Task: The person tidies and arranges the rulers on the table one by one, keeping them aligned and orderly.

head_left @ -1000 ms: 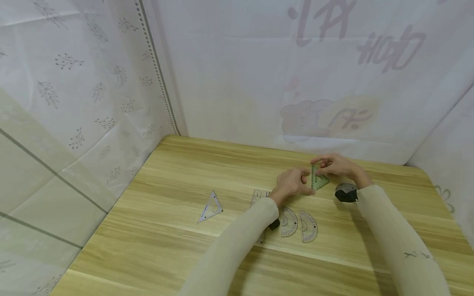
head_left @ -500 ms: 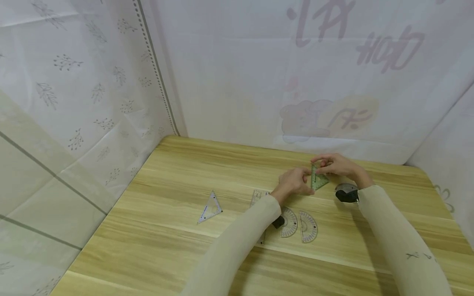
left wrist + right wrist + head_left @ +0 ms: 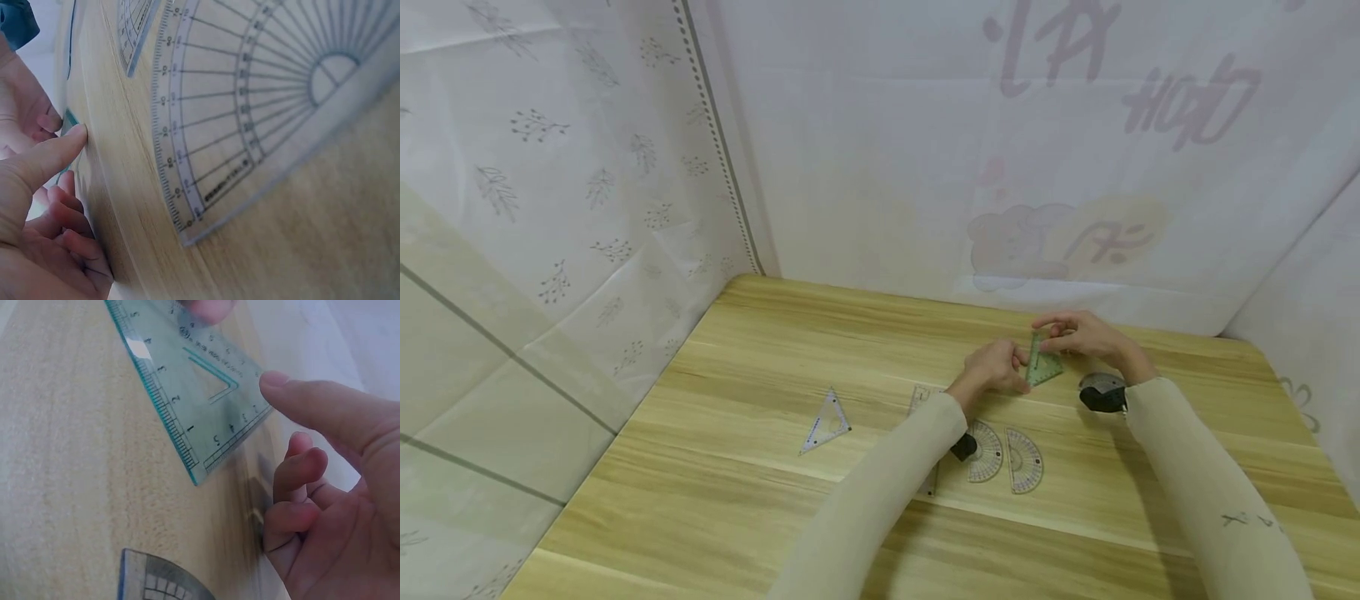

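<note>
A clear green set square (image 3: 1045,367) is between both hands at the far right of the table. My right hand (image 3: 1086,336) pinches its upper corner, with the thumb (image 3: 300,394) at the edge in the right wrist view and the other fingers curled below. My left hand (image 3: 996,367) grips the left side, its thumb (image 3: 56,150) reaching the green edge in the left wrist view. The set square's small inner triangle and ruled scales show in the right wrist view.
Two clear protractors (image 3: 1025,461) lie nearer on the wooden table (image 3: 700,483); another protractor (image 3: 1101,382) is partly behind the right wrist's black camera (image 3: 1102,400). A clear ruler (image 3: 919,397) lies partly under the left forearm. A clear set square (image 3: 827,423) lies left.
The green set square has turned slightly, its lower corner swinging left with my left thumb. My left wrist has shifted a little right; my right hand is almost still.
</note>
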{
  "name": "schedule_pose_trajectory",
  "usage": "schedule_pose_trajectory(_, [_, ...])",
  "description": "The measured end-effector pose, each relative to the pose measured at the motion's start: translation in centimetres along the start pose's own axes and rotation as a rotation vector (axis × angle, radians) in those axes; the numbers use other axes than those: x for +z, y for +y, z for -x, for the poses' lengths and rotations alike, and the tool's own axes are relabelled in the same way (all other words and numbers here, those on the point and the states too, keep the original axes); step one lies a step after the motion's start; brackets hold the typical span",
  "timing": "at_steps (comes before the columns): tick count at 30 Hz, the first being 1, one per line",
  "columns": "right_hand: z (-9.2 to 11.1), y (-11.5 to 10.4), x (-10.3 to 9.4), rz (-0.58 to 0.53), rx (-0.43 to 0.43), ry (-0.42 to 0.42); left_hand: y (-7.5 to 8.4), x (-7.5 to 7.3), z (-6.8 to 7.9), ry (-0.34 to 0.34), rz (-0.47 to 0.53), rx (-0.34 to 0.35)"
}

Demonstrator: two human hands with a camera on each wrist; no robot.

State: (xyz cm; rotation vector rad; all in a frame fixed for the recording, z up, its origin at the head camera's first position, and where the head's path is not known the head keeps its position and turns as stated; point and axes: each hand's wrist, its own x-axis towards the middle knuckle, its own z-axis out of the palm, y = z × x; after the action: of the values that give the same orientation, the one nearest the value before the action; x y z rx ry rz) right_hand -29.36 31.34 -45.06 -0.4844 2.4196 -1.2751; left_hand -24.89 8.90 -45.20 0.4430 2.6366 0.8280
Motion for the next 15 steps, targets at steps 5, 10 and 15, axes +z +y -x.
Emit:
schedule_pose_trajectory(5, [-0.10, 0.34, 0.08, 0.005, -0.046, 0.034, -0.29, -0.05, -0.19, -0.006, 0.033, 0.020])
schedule_pose_trajectory(10, [-0.11, 0.47, 0.01, 0.017, -0.006, 0.031, -0.54, -0.20, -0.26, -0.006, 0.074, 0.032])
schedule_pose_trajectory(15, [-0.14, 0.88, -0.15, 0.020, 0.016, 0.041, -0.66, -0.08, -0.25, 0.014, 0.089, 0.026])
